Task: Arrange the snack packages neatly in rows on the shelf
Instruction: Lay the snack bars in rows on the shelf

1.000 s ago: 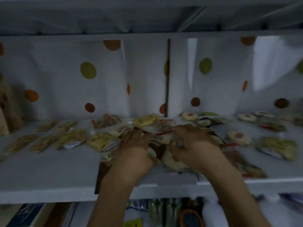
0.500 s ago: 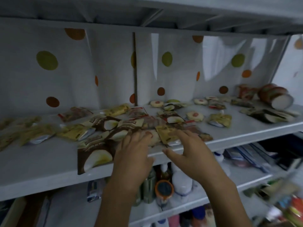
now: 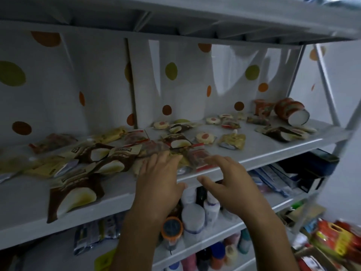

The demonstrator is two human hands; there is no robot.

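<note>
White shelf (image 3: 273, 151), head view, backed by a polka-dot sheet (image 3: 97, 85). Snack packages (image 3: 117, 153) lie scattered across it, from 9 o'clock to 2 o'clock of your hands. Your left hand (image 3: 158, 184) lays straight fingers on the front packets, gripping nothing. At its 3 o'clock, your right hand (image 3: 230, 184) hovers with fingers spread, empty. Bottles (image 3: 193, 214) stand at 6 o'clock, one level down.
</note>
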